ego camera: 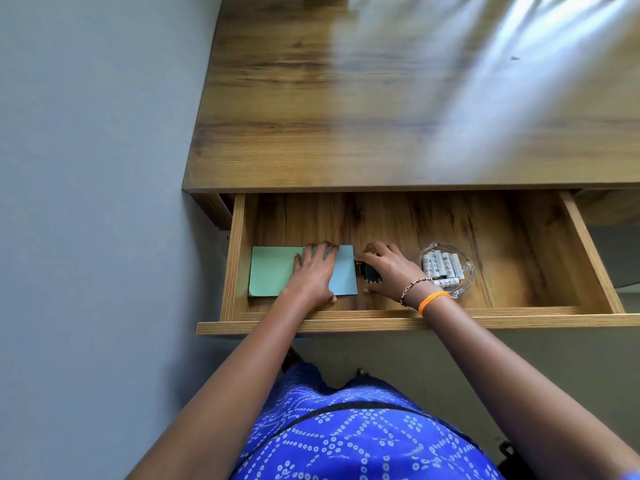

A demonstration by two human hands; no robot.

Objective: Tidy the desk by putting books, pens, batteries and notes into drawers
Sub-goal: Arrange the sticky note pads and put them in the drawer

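The wooden drawer (381,320) is pulled out under the desk top (346,116). Inside at the left lie a green note pad (270,271) and a light blue note pad (344,271) side by side. My left hand (313,271) rests flat across both pads, fingers straight. Just right of the blue pad, my right hand (388,268) curls over a small black object (370,273), gripping it on the drawer floor. A clear glass dish (464,278) with several white batteries (443,266) sits to the right of that hand.
A grey wall runs along the left of the desk. The right part of the drawer floor (526,258) is bare wood. My blue patterned clothing (346,438) fills the bottom of the view, below the drawer front.
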